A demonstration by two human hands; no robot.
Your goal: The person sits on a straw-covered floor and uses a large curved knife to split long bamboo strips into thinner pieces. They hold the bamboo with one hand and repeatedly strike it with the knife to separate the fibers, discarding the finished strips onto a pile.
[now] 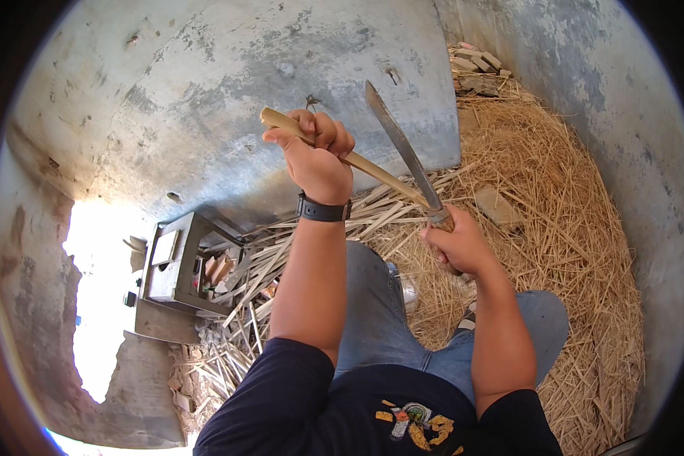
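Note:
My left hand (pixel 317 156) is raised in front of me, its fingers wrapped round the upper part of a pale split bamboo strip (pixel 380 174). The strip slants down to the right from there, and its lower end meets the base of a long knife (pixel 399 137). That knife has a dark narrow blade, pointing up and to the left, and a wooden handle. Round the handle my right hand (pixel 460 242) is closed, near my knee. Whether the edge bites into the bamboo cannot be made out.
Straw and shavings (pixel 562 228) cover the floor on the right, with a flat stone (pixel 497 207) among them. Split strips (pixel 262 262) lie heaped at left, beside a grey metal cabinet (pixel 176 258). Bricks (pixel 479 61) are stacked at the back by the worn wall (pixel 228 91).

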